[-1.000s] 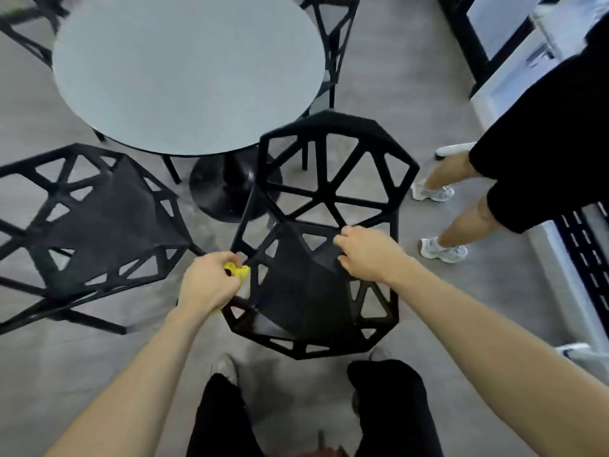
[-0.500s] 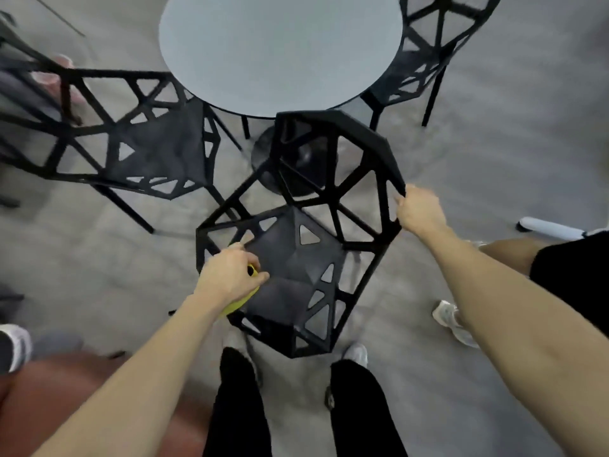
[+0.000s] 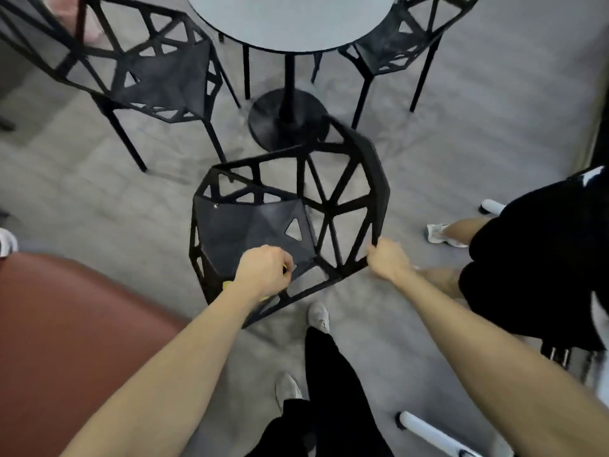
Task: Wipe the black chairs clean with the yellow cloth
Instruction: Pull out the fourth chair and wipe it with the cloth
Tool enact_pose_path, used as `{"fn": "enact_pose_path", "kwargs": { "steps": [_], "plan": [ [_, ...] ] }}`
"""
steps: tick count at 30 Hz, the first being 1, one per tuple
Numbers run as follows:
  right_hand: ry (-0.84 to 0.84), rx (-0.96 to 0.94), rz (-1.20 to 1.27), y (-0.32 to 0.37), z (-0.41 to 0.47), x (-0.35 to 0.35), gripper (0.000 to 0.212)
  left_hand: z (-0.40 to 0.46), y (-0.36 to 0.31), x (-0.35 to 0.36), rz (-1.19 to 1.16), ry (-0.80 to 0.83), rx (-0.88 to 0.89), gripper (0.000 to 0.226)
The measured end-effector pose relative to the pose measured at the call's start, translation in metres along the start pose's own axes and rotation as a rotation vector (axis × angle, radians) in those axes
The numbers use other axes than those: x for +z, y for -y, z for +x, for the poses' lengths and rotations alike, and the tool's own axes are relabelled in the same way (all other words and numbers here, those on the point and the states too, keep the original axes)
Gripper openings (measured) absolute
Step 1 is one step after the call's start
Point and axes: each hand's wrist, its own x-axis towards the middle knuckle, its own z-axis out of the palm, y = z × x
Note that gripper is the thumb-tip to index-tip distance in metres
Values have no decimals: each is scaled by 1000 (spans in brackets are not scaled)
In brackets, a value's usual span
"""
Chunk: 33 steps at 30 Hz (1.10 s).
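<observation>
A black lattice chair [image 3: 250, 225] stands right in front of me, its backrest turned to my right. My left hand [image 3: 263, 270] is closed round the yellow cloth [image 3: 227, 285] at the seat's near edge; only small yellow bits show beside the fist. My right hand [image 3: 387, 260] grips the lower corner of the backrest frame. Two more black chairs stand by the round table: one at the far left [image 3: 158, 74] and one at the far right [image 3: 395, 44].
The grey round table [image 3: 290, 21] on a black pedestal base [image 3: 286, 120] is just behind the chair. A reddish-brown cushioned seat [image 3: 66, 341] fills the lower left. Another person's legs [image 3: 461, 232] stand at the right. White furniture legs [image 3: 425, 430] sit at bottom right.
The chair has swung round, its backrest now to my right, and it sits farther from the table. My right hand shifted down the backrest frame; my left hand stayed at the seat with the cloth.
</observation>
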Motion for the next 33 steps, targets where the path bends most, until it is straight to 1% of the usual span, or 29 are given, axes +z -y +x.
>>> {"fn": "enact_pose_path", "kwargs": {
  "steps": [1,2,3,4,5,6,7,8,9,10,11,12,13,14,16,18,20,23,26,29,31,33],
  "plan": [
    [107,-77,-84,-10,-29,7,29,-16,-8,12,-13,14,17,15],
    [174,-127,-150,-21,-53,10,37,-29,-15,24,-13,43,44,17],
    [180,-154,-194,-29,-70,8,46,-39,-23,35,-1,80,74,17],
    [121,-176,-232,-35,-78,4,51,-48,-30,45,20,121,103,16],
    [13,-216,-259,-36,-79,-4,49,-55,-39,53,33,156,126,15],
    [-127,-288,-266,-34,-74,-13,41,-61,-49,60,43,173,142,22],
    [-252,-391,-263,-29,-65,-23,31,-65,-60,66,48,182,155,36],
    [-310,-507,-286,-22,-51,-30,29,-68,-72,70,57,178,159,50],
    [-290,-591,-363,-16,-35,-34,36,-69,-85,73,65,163,152,61],
    [-205,-635,-482,-12,-19,-34,44,-69,-98,77,65,144,150,67],
    [-96,-619,-613,-9,-7,-29,53,-69,-114,82,67,120,150,71],
    [-24,-592,-744,-12,4,-22,64,-68,-130,84,86,98,147,71],
    [-11,-600,-861,-18,13,-16,74,-66,-144,86,110,67,137,69],
    [-34,-627,-938,-26,16,-12,80,-62,-154,89,143,40,121,60],
    [-150,-709,-936,-44,11,-4,81,-58,-164,95,228,35,98,42],
    [-234,-734,-842,-66,3,7,76,-64,-167,105,315,52,126,38],
    [-262,-724,-759,-86,-16,19,73,-77,-168,111,352,80,189,38],
    [-220,-685,-681,-105,-60,33,76,-99,-162,115,400,148,266,37],
    [-106,-686,-676,-111,-93,46,84,-118,-139,105,472,226,287,39],
    [-11,-837,-651,-113,-96,54,85,-132,-98,89,550,235,198,42],
    [-5,-940,-652,-105,-85,58,77,-129,-72,72,590,195,117,39],
    [-14,-929,-647,-87,-69,61,65,-116,-54,56,610,163,36,29]
  ]
}}
